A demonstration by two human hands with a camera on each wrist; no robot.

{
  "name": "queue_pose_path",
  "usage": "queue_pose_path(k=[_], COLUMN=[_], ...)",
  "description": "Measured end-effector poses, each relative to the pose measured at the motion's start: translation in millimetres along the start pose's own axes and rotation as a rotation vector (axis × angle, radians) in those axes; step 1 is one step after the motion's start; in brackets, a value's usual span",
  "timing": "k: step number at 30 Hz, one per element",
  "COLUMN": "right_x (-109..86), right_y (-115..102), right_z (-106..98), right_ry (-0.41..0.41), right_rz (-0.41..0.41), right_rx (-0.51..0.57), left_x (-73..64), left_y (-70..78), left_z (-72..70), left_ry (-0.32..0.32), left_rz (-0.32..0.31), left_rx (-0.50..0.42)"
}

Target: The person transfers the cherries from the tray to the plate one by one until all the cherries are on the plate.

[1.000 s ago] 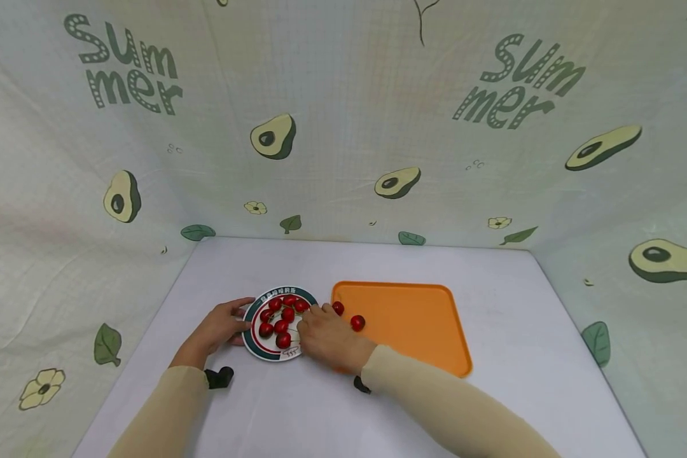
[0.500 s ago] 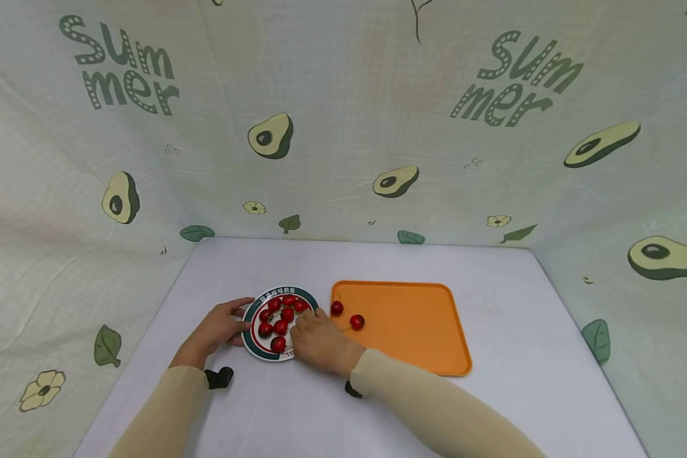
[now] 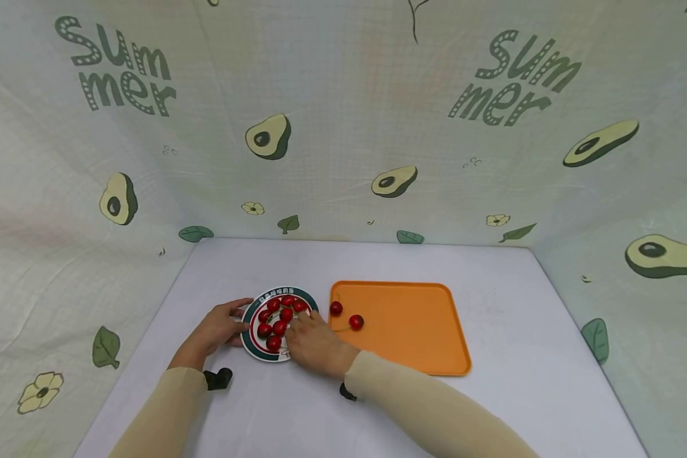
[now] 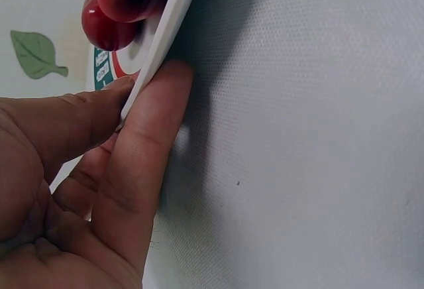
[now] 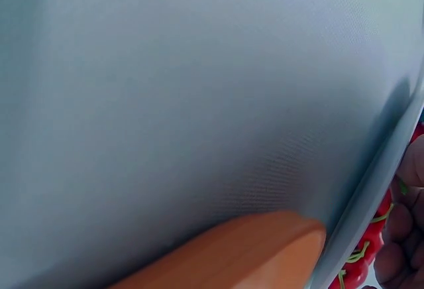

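A round plate (image 3: 250, 345) with a green rim stands left of centre in the head view, bearing several red cherries (image 3: 280, 327) with stems. My left hand (image 3: 217, 326) grips its left rim. In the left wrist view the thumb (image 4: 79, 120) lies on the upper face and a finger (image 4: 149, 136) beneath. Over the plate's right side, my right hand (image 3: 316, 343) has curled fingers and appears to pinch the stem of the nearest cherry (image 3: 273, 343). Those fingertips are mostly hidden in the head view; the right wrist view catches curled fingers (image 5: 401, 229) among cherries.
An orange tray (image 3: 406, 334) lies right of the plate, close to its rim. Two cherries sit at its left side: one dark (image 3: 336, 308), one brighter (image 3: 356, 322) with its stem pointing left. A printed cloth (image 3: 332, 127) hangs behind the white table (image 3: 504, 299).
My right hand has shifted left, further over the plate, and the nearest cherry has moved left with it. The left hand keeps its place on the rim.
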State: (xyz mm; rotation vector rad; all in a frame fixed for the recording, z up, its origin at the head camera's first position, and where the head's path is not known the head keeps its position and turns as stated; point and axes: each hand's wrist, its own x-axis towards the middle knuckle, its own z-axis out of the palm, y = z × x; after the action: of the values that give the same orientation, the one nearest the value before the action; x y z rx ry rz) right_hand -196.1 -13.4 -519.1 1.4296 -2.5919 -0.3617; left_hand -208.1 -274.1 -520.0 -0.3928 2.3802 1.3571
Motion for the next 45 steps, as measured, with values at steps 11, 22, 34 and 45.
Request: queue_pose_path(k=[11,22,34,45], right_x=[-5.1,-34.5,-70.7,-93.1], right_y=[5,31,50,64], right_z=[-2,3,20,21], right_ry=[0.038,0.132,0.067,0.049], right_rz=[0.042,0.123,0.143,0.096], right_rx=[0.035,0.059,-0.055,-0.042], left_x=[-2.1,-4.4,-4.6,-3.8], left_y=[2.2,3.2,2.4,0.2], left_z=[0.9,3.4,2.6,2.5], left_ry=[0.008,0.022,0.020,0.017], left_rz=[-0.011,-0.003,-0.013,0.005], left_rx=[-0.006,0.012,0.008,0.007])
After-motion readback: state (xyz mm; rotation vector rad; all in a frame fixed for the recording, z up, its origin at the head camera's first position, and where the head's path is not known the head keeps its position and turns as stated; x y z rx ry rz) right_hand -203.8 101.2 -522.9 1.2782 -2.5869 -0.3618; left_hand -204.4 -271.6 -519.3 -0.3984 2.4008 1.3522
